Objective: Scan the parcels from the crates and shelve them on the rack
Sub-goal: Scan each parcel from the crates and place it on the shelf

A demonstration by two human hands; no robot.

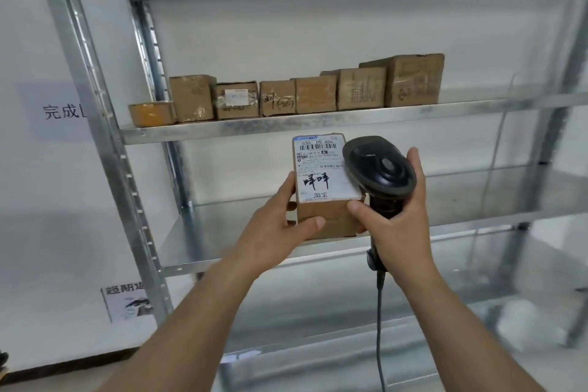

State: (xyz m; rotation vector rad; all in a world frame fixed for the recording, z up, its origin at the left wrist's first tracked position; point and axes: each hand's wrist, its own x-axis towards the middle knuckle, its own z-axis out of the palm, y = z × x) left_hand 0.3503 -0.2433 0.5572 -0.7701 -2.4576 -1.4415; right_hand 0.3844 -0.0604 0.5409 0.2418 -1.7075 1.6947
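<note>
Our left hand [280, 226] grasps a small brown cardboard parcel [324, 188] with a white label before the grey metal rack [286, 129]; our right hand [397, 219] grips a black handheld scanner [378, 167] over it. Scanning seems underway; shelving beside the upper shelf's row of boxes [286, 95] likely follows.

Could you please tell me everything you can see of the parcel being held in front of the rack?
The parcel is a small brown cardboard box, held upright. A white shipping label with barcodes and black handwriting covers its upper front. The left hand grips its lower left side, thumb across the front. The right hand holds a black scanner against its right edge, overlapping the label. It hangs before the middle shelf.
</note>
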